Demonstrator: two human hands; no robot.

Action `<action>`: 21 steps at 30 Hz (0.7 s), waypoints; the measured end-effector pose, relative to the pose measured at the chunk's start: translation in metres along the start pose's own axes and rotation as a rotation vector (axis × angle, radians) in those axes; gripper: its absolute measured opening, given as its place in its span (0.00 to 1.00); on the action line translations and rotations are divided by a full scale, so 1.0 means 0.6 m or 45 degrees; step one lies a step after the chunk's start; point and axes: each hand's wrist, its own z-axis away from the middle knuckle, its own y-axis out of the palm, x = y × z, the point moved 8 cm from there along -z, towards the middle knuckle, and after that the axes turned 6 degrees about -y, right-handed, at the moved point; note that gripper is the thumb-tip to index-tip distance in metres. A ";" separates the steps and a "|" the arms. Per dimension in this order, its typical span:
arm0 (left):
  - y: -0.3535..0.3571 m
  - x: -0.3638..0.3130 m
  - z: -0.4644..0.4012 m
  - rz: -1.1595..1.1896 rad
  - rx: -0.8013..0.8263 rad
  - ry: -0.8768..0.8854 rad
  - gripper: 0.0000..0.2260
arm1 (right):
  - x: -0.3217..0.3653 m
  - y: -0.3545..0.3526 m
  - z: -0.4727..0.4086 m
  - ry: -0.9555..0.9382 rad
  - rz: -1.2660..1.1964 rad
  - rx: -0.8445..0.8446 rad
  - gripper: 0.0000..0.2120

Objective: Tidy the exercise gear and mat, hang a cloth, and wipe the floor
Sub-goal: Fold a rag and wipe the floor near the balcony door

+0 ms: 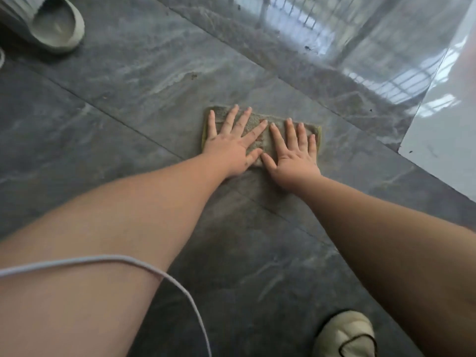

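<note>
- Dark grey marbled floor [128, 104] tiles fill nearly the whole view, glossy enough at the upper right to mirror a window with bars.
- One pale, almost white floor tile area [443, 140] cuts in at the right edge, beside the dark tiles.
- One cloth [265, 140] lies flat on the floor ahead of me: grey-green, rectangular, with a yellow edge showing at its left and right ends.
- Two hands are on that cloth, side by side, both palm down.
- My left hand [231, 148] presses the cloth's left half, all five fingers straight and spread wide; nothing is gripped.
- My right hand [293, 155] presses the right half, fingers straight and closer together, also gripping nothing.
- My two thumbs nearly meet over the cloth's near edge; I cannot tell whether they touch.
- Both my forearms are bare and reach out from the bottom corners.
- One white cable [154, 269] loops across my left forearm and hangs down toward the bottom edge.
- Two pieces of footwear show: one grey-green slipper [56, 27] at the top left, well apart from the cloth, and one cream shoe [347, 333] with dark trim at the bottom, near my right arm.
</note>
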 end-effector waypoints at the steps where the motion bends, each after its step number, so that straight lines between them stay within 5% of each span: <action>1: 0.016 0.003 0.043 0.006 -0.014 -0.002 0.29 | 0.017 0.016 0.038 -0.018 0.012 0.001 0.35; 14: 0.218 -0.009 0.517 0.182 0.118 -0.273 0.31 | 0.199 0.208 0.452 -0.034 -0.011 0.228 0.35; 21: 0.236 0.003 0.553 0.164 0.062 -0.254 0.32 | 0.207 0.232 0.469 -0.095 0.036 0.247 0.37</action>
